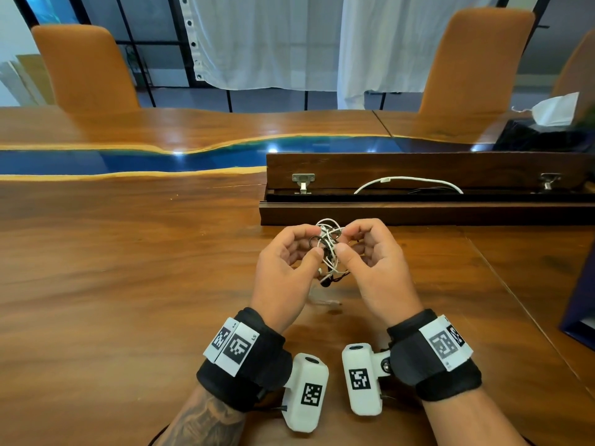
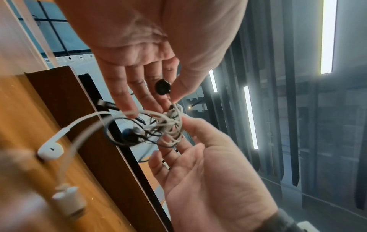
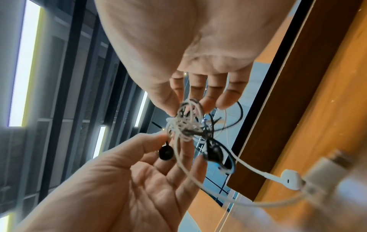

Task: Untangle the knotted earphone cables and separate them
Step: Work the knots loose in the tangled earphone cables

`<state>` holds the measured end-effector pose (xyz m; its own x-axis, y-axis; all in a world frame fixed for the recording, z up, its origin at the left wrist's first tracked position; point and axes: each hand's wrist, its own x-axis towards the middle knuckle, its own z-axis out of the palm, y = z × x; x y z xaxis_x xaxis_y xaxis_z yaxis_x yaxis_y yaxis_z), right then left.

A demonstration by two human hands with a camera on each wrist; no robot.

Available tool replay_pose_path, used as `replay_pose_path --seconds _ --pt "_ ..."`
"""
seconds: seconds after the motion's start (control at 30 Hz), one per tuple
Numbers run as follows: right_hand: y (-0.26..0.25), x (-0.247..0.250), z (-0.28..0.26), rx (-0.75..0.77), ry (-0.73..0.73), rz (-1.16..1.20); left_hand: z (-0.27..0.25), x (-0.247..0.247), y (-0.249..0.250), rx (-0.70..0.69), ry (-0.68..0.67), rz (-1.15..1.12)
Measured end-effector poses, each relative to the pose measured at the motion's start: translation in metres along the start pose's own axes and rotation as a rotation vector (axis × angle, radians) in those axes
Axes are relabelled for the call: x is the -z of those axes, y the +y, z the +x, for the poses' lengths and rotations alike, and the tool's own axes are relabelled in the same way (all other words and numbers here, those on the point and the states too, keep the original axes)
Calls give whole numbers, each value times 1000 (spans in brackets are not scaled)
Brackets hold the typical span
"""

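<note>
Both hands were raised just above the counter [image 1: 128, 268], palms turned toward each other, with the tangle of earphone cables [image 1: 328, 249] held between them. The left hand [image 1: 286, 268] pinched one side of the knot between thumb and curled fingers; the right hand [image 1: 370, 265] pinched the opposite side the same way, its other fingers bent loosely. The wrist views showed white cable [image 2: 170, 124] and black cable [image 3: 236, 119] wound tightly through each other at the core. A white earbud [image 2: 50, 149] and a pale plug end [image 2: 68, 199] hung free below the knot, and a round black earbud [image 3: 166, 153] dangled near the left palm. Judging by that, the work had barely begun: a few ends were loose, but the main knot was intact and neither cable had been drawn clear of the other. Picking loops out and pulling the two sets apart remained. Beyond the hands, a long dark wooden box [image 1: 418, 175] lay open on the counter with another white cord [image 1: 409, 181] inside. Farther back stood two orange chairs [image 1: 87, 66].
</note>
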<state>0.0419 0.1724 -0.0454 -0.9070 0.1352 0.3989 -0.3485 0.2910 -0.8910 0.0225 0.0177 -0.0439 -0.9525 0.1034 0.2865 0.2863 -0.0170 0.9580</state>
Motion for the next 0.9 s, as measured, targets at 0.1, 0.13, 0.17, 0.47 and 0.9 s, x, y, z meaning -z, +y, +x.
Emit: replay_pose_path --seconds 0.1,0.13,0.17,0.47,0.9 --pt "-4 0 -2 -17 -41 7 -1 1 3 -52 -8 19" --pt "-4 0 -2 -19 -45 -11 -2 1 4 -71 -15 28" --pt "-3 -1 -2 -20 -43 -22 -2 1 4 -85 -19 38" --pt "-2 -3 -2 -9 -75 -22 2 5 1 -94 -17 23" --pt "4 -2 0 6 -83 -30 2 3 4 -51 -15 -52"
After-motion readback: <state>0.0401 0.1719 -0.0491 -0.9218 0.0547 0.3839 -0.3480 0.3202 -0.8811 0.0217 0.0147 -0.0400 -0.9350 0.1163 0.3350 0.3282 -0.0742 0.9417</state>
